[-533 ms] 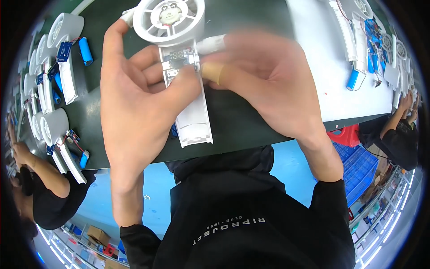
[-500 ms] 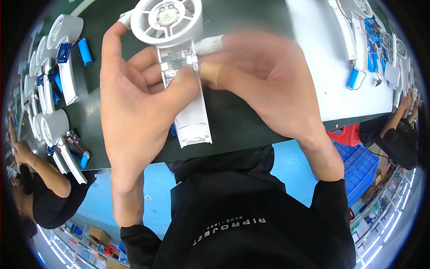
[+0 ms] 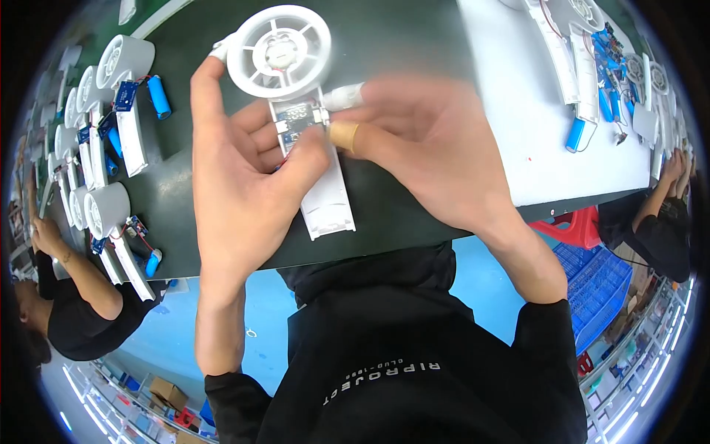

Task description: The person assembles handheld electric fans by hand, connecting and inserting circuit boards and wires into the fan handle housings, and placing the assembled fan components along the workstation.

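My left hand (image 3: pixel 240 181) grips a white handheld fan (image 3: pixel 279 52) by its open handle, with the round grille head pointing away from me. A small blue circuit board (image 3: pixel 296 122) lies in the open handle shell (image 3: pixel 329 207). My right hand (image 3: pixel 425 144) presses fingertips in rubber finger cots onto the board from the right. My left thumb rests on the handle beside the board. Both hands hover above a dark green bench mat (image 3: pixel 399 44).
Several half-built white fans with blue cylindrical batteries (image 3: pixel 157 96) line the bench at the left. More fan parts and batteries (image 3: pixel 577 133) lie on the white surface at the right. Other workers sit at far left (image 3: pixel 59 296) and far right (image 3: pixel 658 222).
The fan has shifted slightly in my hands and my right fingers have settled closer onto the circuit board; otherwise both hands hold the same grip.
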Action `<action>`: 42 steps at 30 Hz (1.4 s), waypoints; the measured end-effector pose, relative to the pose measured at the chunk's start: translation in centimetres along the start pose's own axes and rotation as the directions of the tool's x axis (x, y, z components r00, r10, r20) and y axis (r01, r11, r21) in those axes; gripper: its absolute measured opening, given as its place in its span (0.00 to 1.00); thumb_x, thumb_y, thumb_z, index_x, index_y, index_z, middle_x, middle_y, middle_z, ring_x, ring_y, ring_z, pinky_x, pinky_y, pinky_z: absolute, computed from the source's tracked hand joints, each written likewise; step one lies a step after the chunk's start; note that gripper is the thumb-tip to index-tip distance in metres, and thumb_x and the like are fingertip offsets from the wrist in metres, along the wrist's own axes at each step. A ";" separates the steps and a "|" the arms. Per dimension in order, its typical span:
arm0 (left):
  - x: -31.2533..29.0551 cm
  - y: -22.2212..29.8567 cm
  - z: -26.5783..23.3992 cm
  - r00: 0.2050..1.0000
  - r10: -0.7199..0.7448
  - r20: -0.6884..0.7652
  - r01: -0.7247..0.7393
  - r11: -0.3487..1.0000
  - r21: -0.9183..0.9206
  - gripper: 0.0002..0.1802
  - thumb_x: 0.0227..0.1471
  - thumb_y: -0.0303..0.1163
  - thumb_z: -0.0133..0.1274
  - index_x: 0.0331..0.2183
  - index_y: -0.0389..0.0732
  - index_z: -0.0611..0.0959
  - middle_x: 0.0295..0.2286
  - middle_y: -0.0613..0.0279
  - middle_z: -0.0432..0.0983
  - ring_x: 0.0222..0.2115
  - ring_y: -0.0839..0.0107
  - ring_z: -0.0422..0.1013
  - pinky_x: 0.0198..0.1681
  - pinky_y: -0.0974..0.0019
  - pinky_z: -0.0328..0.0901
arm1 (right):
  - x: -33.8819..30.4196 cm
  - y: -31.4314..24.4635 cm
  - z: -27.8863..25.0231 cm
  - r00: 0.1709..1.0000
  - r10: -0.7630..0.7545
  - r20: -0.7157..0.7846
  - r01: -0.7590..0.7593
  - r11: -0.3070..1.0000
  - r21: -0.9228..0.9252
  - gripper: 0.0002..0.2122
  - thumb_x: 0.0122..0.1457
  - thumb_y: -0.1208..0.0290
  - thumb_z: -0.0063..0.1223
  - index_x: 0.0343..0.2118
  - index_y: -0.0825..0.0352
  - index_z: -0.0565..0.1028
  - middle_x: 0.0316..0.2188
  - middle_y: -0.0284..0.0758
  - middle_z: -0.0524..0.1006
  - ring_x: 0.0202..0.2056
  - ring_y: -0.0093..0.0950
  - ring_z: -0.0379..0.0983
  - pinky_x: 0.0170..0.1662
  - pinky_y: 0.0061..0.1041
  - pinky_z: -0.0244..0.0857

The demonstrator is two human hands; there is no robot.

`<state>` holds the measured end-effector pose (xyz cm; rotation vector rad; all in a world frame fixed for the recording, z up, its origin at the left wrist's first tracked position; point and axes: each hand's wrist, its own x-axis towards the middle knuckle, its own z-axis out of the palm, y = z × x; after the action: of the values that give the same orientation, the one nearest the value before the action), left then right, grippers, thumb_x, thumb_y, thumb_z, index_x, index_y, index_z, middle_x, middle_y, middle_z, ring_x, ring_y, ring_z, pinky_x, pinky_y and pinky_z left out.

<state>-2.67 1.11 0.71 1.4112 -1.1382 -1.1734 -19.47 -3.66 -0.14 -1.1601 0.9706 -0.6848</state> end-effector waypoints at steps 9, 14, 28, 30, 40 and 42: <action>0.1 -0.2 -1.8 0.993 -0.029 0.112 0.044 0.990 -0.131 0.39 0.55 0.20 0.44 0.64 0.33 0.48 0.45 0.43 0.77 0.37 0.74 0.74 0.40 0.71 0.66 | 0.1 0.2 -0.1 1.000 0.005 -0.008 -0.005 1.000 -0.003 0.11 0.55 0.76 0.61 0.40 0.77 0.78 0.34 0.38 0.82 0.35 0.21 0.80 0.39 0.18 0.72; 0.4 -0.2 -1.9 0.994 -0.065 0.088 0.076 0.988 -0.134 0.38 0.54 0.17 0.44 0.63 0.32 0.49 0.43 0.43 0.78 0.35 0.74 0.75 0.37 0.71 0.68 | 0.2 -0.1 -0.1 0.999 0.032 0.002 -0.032 0.999 -0.024 0.11 0.55 0.77 0.60 0.40 0.77 0.77 0.34 0.38 0.82 0.36 0.20 0.79 0.39 0.18 0.71; 0.5 0.0 -2.1 0.980 -0.181 0.083 0.192 0.970 -0.147 0.37 0.51 0.15 0.47 0.61 0.32 0.56 0.36 0.48 0.81 0.32 0.73 0.77 0.32 0.74 0.70 | 0.1 0.0 0.1 0.999 0.040 -0.024 -0.040 0.999 0.008 0.09 0.58 0.80 0.56 0.40 0.79 0.76 0.33 0.39 0.82 0.36 0.22 0.79 0.40 0.19 0.74; 0.7 0.0 -1.9 0.979 -0.180 0.091 0.192 0.971 -0.145 0.37 0.51 0.15 0.47 0.61 0.31 0.56 0.36 0.49 0.81 0.32 0.73 0.77 0.32 0.75 0.69 | 0.3 0.0 -0.1 0.998 0.052 -0.031 -0.052 0.999 0.004 0.09 0.58 0.80 0.56 0.40 0.79 0.76 0.33 0.39 0.81 0.36 0.22 0.79 0.40 0.19 0.74; 0.8 2.6 -4.3 0.974 -0.205 0.093 0.224 0.925 -0.307 0.42 0.51 0.14 0.48 0.63 0.33 0.46 0.29 0.56 0.79 0.26 0.77 0.71 0.28 0.74 0.64 | 0.4 -0.9 0.9 0.999 0.034 -0.033 -0.029 0.990 0.136 0.10 0.61 0.79 0.55 0.44 0.77 0.73 0.38 0.42 0.81 0.38 0.26 0.79 0.42 0.22 0.74; 1.4 4.7 -5.9 0.984 -0.164 0.072 0.179 0.925 -0.334 0.45 0.52 0.16 0.50 0.64 0.32 0.43 0.30 0.56 0.80 0.28 0.76 0.73 0.31 0.74 0.66 | 0.3 -0.4 -0.2 0.998 0.064 0.002 -0.064 0.993 0.102 0.10 0.63 0.78 0.54 0.46 0.76 0.73 0.39 0.43 0.81 0.38 0.26 0.79 0.42 0.22 0.74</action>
<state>2.96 -0.29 5.72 1.2387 -0.8020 -1.4537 -19.53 -4.09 0.18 -1.0350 0.9588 -0.6763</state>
